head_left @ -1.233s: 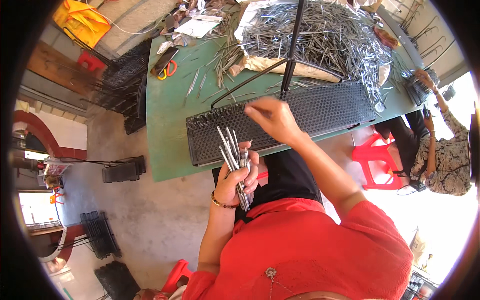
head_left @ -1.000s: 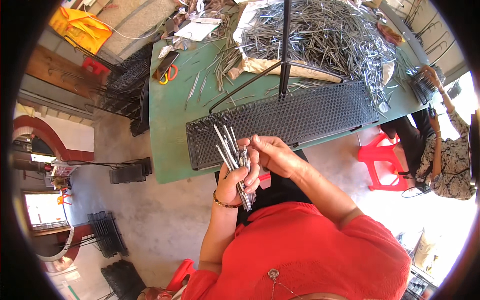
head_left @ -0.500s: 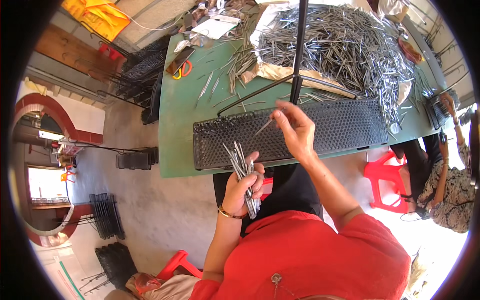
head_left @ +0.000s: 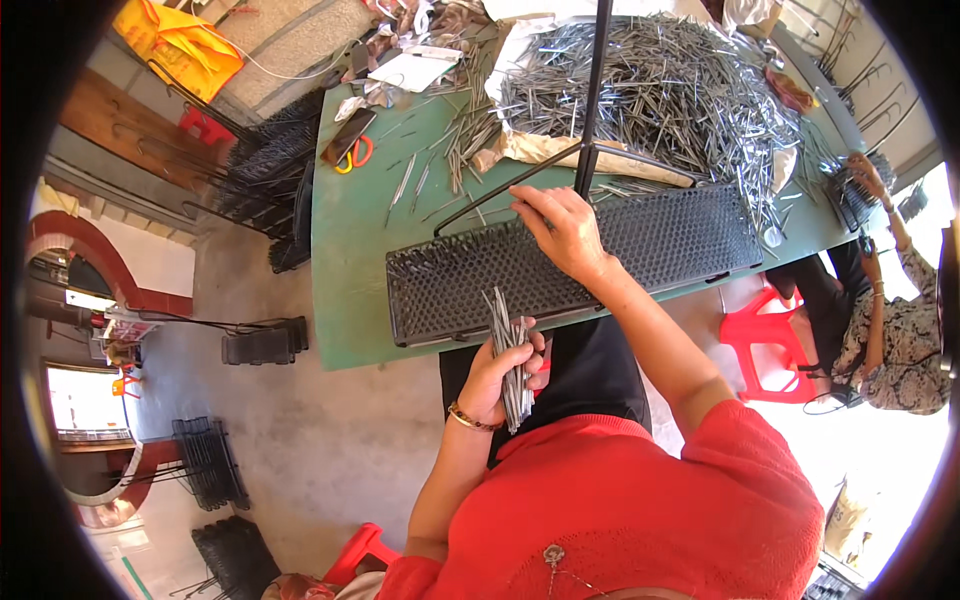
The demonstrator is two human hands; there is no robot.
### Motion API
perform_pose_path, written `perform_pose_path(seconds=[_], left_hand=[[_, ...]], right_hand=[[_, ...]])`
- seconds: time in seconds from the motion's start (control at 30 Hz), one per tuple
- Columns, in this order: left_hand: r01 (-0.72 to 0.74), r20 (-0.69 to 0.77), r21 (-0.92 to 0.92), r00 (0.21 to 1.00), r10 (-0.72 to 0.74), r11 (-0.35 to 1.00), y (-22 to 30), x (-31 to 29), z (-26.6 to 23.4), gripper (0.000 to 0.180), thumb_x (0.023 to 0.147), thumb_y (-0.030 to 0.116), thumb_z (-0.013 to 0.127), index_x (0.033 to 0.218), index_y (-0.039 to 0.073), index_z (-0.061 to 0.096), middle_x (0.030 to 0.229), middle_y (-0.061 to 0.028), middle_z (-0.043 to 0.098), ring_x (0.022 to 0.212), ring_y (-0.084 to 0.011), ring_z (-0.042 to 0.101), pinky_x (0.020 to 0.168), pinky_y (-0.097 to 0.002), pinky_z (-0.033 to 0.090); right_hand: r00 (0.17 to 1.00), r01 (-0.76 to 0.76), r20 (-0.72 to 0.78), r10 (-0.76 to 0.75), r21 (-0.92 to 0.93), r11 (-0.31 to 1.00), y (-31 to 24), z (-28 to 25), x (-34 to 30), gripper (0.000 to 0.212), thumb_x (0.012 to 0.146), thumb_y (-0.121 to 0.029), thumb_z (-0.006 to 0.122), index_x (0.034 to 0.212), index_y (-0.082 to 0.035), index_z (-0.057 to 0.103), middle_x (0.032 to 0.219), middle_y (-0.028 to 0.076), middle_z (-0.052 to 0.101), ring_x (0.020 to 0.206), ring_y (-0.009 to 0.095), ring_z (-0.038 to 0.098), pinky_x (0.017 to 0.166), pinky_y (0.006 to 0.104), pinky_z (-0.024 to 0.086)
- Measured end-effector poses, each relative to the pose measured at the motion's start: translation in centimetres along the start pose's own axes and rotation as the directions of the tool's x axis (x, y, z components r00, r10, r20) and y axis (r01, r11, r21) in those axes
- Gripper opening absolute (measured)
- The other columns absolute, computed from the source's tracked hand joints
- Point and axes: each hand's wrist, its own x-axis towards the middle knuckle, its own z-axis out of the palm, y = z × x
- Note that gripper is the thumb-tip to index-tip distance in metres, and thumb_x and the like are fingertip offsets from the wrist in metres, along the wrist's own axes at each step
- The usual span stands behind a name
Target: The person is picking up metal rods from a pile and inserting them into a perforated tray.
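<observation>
My left hand [head_left: 505, 372] is wrapped around a bundle of thin grey metal rods [head_left: 502, 318], held upright in front of my red shirt, just below the table edge. A long black rack with a honeycomb of holes [head_left: 680, 237] lies along the near side of the green table. Above its far edge my right hand [head_left: 565, 232] has its thumb and fingers pinched together; what sits between the fingertips is hidden. Beside that hand rises a black metal bar [head_left: 597, 90] with slanting legs that reach down to the rack.
Behind the rack, a big heap of metal rods [head_left: 660, 100] lies on paper. Orange-and-yellow scissors [head_left: 356, 155], a dark phone [head_left: 350, 132] and a white pad [head_left: 412, 72] occupy the table's left. At right, another person's hand [head_left: 866, 175] touches a similar rack. A red stool [head_left: 765, 345] stands below.
My right hand has moved left and farther back, toward the rack's far edge. The rod that showed in its fingers is out of sight. My left hand still grips the bundle, slightly shifted right.
</observation>
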Motion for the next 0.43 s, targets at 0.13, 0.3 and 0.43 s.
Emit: perform_pose_path(seconds=[0.13,0.3,0.43], left_hand=[[-0.016,0.008,0.028,1.000,0.016,0.999,0.8,-0.3,-0.3,0.036,0.085,0.002,0.054,0.119,0.006,0.045,0.095,-0.0061,0.054,0.069,-0.0105,0.049,0.052,-0.0263,0.043],[-0.117,-0.007,0.091,0.993,0.118,0.989,2.4,-1.2,-0.5,0.039,0.083,0.002,0.057,0.120,0.005,0.043,0.094,-0.0067,0.053,0.068,-0.0110,0.049,0.049,-0.0250,0.044],[-0.477,-0.031,0.283,0.862,0.505,0.832,6.4,-2.6,-1.8,0.045,0.082,0.006,0.060,0.123,0.005,0.040,0.095,-0.0079,0.053,0.066,-0.0125,0.052,0.047,-0.0255,0.045]], right_hand=[[0.996,0.076,0.059,-0.072,-0.067,0.995,-0.6,0.3,0.3,0.025,0.077,-0.006,0.067,0.102,-0.006,0.062,0.068,0.005,0.057,0.061,0.022,0.055,0.057,0.0340,0.041],[0.988,0.139,0.089,-0.130,-0.105,0.985,-1.2,0.7,0.5,0.024,0.078,-0.006,0.067,0.101,-0.005,0.063,0.070,0.005,0.058,0.063,0.021,0.056,0.059,0.0340,0.041],[0.983,0.135,0.140,-0.118,-0.116,0.984,-1.0,0.8,0.0,0.025,0.079,-0.006,0.066,0.104,-0.006,0.063,0.075,0.005,0.062,0.066,0.021,0.058,0.061,0.0344,0.042]])
